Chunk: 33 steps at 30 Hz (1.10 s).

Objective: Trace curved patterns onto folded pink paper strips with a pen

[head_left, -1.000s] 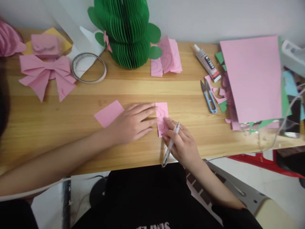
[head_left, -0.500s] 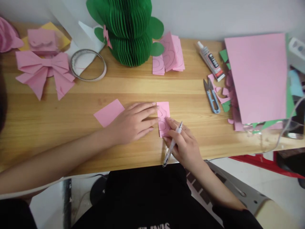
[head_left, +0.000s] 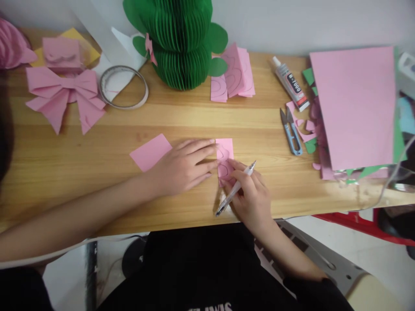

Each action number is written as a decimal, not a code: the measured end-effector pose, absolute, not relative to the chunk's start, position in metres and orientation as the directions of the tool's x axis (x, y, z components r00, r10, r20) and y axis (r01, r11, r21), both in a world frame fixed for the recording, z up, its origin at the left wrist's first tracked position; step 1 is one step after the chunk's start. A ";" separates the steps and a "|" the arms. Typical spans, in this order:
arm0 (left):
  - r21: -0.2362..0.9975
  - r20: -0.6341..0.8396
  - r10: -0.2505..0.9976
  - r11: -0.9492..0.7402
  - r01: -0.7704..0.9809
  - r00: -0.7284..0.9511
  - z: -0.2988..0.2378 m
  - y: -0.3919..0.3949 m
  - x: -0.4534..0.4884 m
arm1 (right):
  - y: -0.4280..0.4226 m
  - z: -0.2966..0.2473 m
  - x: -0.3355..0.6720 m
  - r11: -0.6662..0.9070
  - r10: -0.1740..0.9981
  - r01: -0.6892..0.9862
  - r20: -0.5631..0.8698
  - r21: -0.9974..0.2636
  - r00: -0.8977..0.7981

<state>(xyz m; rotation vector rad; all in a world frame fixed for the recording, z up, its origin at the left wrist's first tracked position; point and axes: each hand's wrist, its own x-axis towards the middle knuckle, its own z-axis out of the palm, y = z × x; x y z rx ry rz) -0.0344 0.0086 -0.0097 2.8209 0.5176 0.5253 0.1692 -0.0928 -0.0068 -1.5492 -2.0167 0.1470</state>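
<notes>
Right grip (head_left: 253, 196) clasping pen (head_left: 234, 191), now more slanted; left grip (head_left: 184, 168) outspread, touching pink slip (head_left: 224, 157).

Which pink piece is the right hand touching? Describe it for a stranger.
On the wooden table, look toward the front. Between the left hand and the right hand, which holds a white pen, is a narrow pink strip. Curved drawn lines distinguish it from the blank pink card beside the left hand.

"B-7000" is printed on a slim, white-capped silver tube (head_left: 291, 84); white lettering (head_left: 214, 307) on a black fabric shirt (head_left: 197, 263), partly cut off, is illegible
</notes>
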 end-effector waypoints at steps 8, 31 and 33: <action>0.151 0.314 0.389 -0.921 0.359 0.866 -0.003 0.003 -0.027 | -0.094 -0.008 0.166 0.367 0.886 0.834 0.427 -0.411 -0.180; 0.119 0.365 0.376 -0.926 0.358 0.852 -0.005 0.005 -0.017 | -0.071 0.011 0.183 0.491 0.852 0.805 0.378 -0.333 -0.363; 0.081 0.396 0.346 -0.936 0.343 0.851 -0.007 0.005 -0.017 | -0.070 0.010 0.186 0.523 0.833 0.791 0.386 -0.318 -0.395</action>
